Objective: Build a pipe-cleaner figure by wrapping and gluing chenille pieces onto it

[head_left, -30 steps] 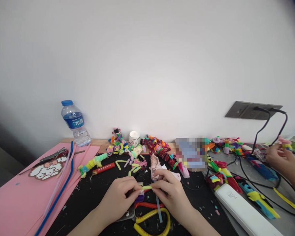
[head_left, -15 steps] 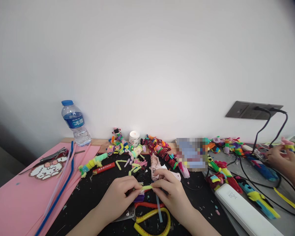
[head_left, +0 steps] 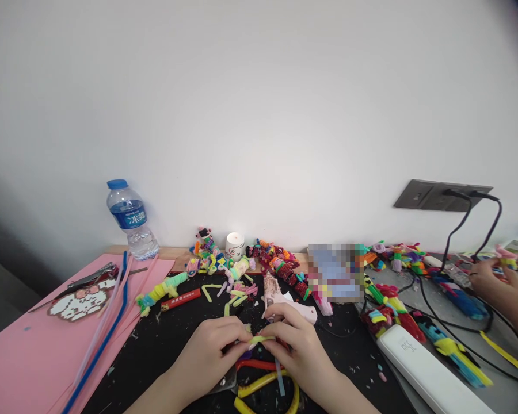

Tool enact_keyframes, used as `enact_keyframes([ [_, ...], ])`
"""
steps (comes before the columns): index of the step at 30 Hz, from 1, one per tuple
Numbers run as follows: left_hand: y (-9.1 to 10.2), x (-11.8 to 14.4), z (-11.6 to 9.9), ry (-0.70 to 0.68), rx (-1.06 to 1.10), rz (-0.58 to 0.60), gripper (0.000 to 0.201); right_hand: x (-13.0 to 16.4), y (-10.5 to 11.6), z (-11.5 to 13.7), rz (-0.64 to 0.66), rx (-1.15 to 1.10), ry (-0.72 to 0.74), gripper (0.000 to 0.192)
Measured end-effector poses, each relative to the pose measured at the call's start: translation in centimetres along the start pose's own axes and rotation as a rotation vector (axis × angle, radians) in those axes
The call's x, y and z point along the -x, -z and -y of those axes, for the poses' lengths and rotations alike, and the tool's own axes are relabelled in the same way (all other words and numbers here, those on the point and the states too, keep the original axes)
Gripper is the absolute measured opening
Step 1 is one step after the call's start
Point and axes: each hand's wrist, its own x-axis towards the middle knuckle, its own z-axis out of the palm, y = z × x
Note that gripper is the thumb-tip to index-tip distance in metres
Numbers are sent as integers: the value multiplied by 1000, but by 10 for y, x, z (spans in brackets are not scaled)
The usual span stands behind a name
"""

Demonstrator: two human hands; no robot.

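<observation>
I'm looking over a black work mat [head_left: 164,339] with pink foam sheets [head_left: 21,356] lying at its left and a white power bank [head_left: 427,374] at its right. A water bottle [head_left: 132,219] is standing upright by the wall. A pink glue gun [head_left: 285,302] is lying just beyond my hands. My left hand [head_left: 207,359] and right hand [head_left: 297,348] are each pinching an end of a short yellow-green pipe cleaner piece [head_left: 259,340], holding it just above the mat between them. A co-worker's hands [head_left: 496,279] are working at far right.
</observation>
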Motion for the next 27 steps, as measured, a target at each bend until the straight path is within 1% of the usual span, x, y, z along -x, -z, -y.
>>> enact_keyframes([
  [8, 0, -1, 0, -46, 2, 2, 15, 1, 1, 2, 44, 42, 10, 16],
  [15, 1, -3, 0, -42, 2, 10, 16, 1, 1, 0, 94, 45, 5, 18],
  [22, 1, 0, -1, 8, -4, 14, 17, 1, 2, -1, 82, 8, 0, 16],
  [27, 3, 0, 1, 45, -4, -6, 18, 1, 4, -4, 67, 27, -27, 14],
])
